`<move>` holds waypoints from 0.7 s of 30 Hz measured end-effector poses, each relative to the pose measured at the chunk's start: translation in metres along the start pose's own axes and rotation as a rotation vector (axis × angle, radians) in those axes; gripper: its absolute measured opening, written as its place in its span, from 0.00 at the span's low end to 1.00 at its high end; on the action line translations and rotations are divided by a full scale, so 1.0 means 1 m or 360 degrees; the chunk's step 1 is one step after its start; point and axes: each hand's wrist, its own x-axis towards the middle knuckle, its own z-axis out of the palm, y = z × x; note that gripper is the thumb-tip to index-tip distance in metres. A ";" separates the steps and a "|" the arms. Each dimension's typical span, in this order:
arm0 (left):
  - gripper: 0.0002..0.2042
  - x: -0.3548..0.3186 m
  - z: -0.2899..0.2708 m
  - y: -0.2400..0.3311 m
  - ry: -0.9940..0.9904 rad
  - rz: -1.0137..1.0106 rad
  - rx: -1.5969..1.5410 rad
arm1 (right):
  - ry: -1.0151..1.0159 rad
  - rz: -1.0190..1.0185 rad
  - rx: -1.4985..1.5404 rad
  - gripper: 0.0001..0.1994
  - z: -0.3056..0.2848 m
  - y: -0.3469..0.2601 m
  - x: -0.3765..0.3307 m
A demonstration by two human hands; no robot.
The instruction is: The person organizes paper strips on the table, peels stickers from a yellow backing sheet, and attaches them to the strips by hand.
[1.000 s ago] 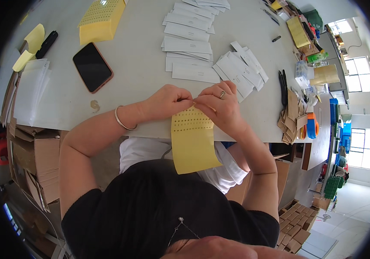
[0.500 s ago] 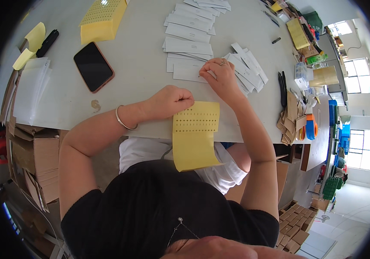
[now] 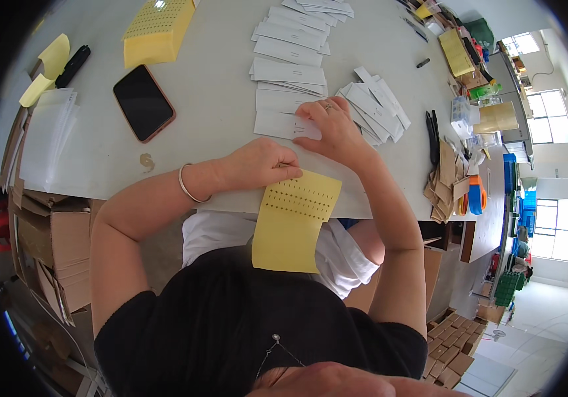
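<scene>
White counter (image 3: 218,112) in workshop. Left hand (image 3: 261,165) fingers pinch top edge of yellow perforated sheet (image 3: 294,221), which hangs over counter edge onto lap. Right hand (image 3: 333,122) fingers spread flat, pressing white paper strip (image 3: 284,124) in row; half second ago hand sat slightly farther out. Black phone (image 3: 143,102) left.

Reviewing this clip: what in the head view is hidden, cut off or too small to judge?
- Right hand covers part of a white card; whatever its fingertips press is hidden.
- Left hand hides the top left corner of the yellow perforated sheet; the grip there cannot be told.
- Marks on the white cards are too small.
- Clutter at the table's right end is bent and blurred by the fisheye rim.
</scene>
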 end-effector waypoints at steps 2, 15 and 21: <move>0.13 0.000 0.000 -0.002 0.0015 0.0024 0.0003 | 0.0056 0.0005 -0.0015 0.22 0.002 -0.006 -0.002; 0.13 -0.001 -0.002 0.001 0.0084 -0.0167 -0.0271 | 0.0508 0.0372 -0.0592 0.20 -0.011 0.066 -0.050; 0.14 0.001 -0.005 0.005 0.0013 -0.0351 -0.0431 | 0.0685 0.0489 -0.0631 0.18 -0.016 0.049 -0.050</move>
